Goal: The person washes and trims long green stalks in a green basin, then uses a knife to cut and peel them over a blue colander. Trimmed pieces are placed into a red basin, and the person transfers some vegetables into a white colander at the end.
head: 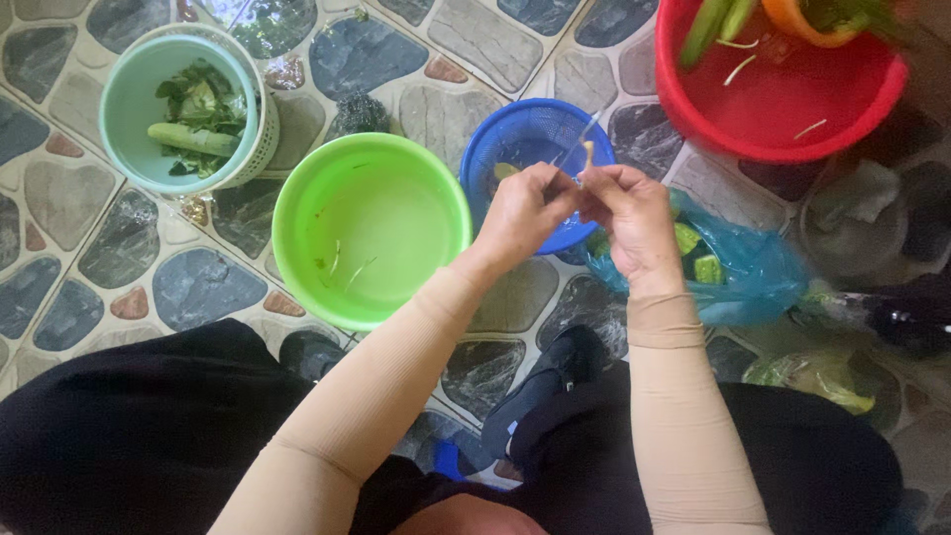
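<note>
Landmark = blue colander [530, 139]; all places rel. to it.

Left hand [523, 213] over its near rim, fingers pinched narrow on a thin knife [577, 147], blade slanting up over the mesh. Right hand [634, 213] just right of rim, fingertips closed on a small pale sprout [589, 152], tip poking up beside the blade. Hands touching at the fingers. Both forearms in tan sleeves. One pale bit lying inside colander.

Just left, touching or nearly: green basin [369, 226], a few thin strands on its bottom. Further left & up: mint bucket [134, 109] w/ leafy scraps and a green stalk. Up-right: red tub [783, 109], green stalks, an orange item at its top edge, few pale strands. Right & below, under right wrist: blue plastic bag [753, 272] w/ green veg chunks. Further right: dark bottle [906, 317] on its side; clear bag w/ greens nearby. All on stone-pattern tile floor [59, 228].
</note>
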